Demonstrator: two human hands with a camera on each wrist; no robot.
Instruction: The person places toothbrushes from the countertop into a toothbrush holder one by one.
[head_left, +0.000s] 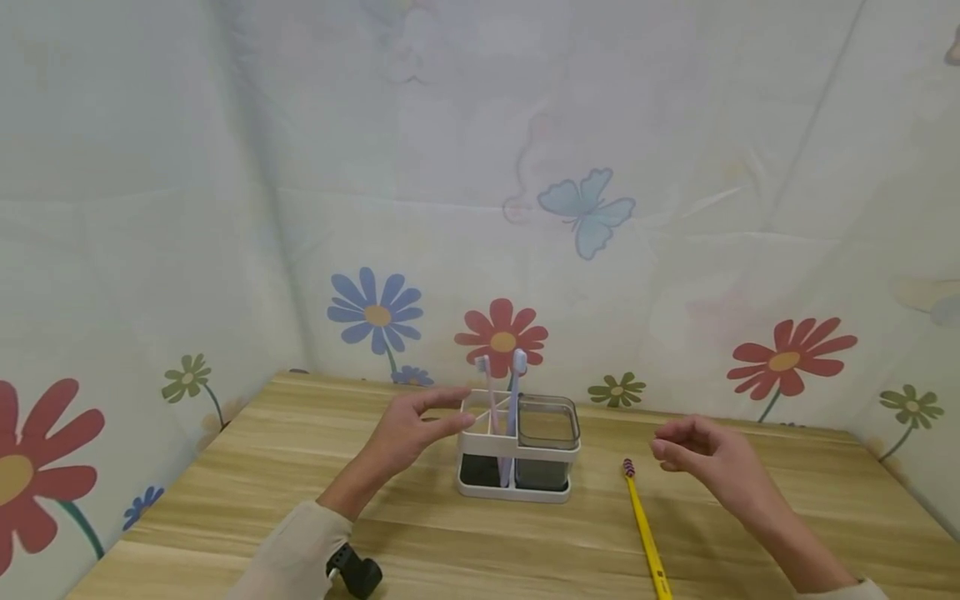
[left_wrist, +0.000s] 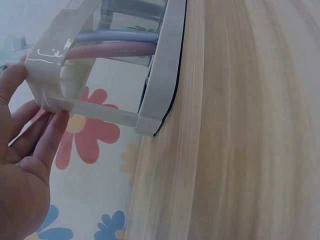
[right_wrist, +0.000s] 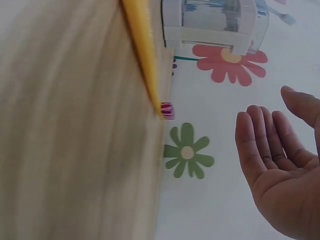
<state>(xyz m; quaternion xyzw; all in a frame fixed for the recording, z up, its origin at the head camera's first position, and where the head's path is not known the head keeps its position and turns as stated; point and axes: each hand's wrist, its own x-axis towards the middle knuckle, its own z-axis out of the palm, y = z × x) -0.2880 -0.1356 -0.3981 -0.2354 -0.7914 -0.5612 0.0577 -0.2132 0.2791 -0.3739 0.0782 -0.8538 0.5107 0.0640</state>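
A white toothbrush holder (head_left: 487,446) with clear compartments stands on the table, a pink toothbrush (head_left: 492,400) and a light blue toothbrush (head_left: 514,396) upright in its left part. My left hand (head_left: 420,425) holds the holder's upper left rim, thumb toward the front and fingers farther back; the left wrist view shows the fingertips (left_wrist: 59,117) at the rim's corner. To the right, a yellow toothbrush (head_left: 643,525) lies on the table, its purple-and-white bristles pointing away from me. Beyond it, my right hand (head_left: 712,462) hovers with loosely curved fingers and nothing in them.
A transparent, dark-tinted cup (head_left: 549,423) sits in the holder's right part. The wood-grain table (head_left: 420,542) ends at a floral cloth backdrop (head_left: 660,300) behind and at the sides. A black device (head_left: 358,573) is at my left wrist.
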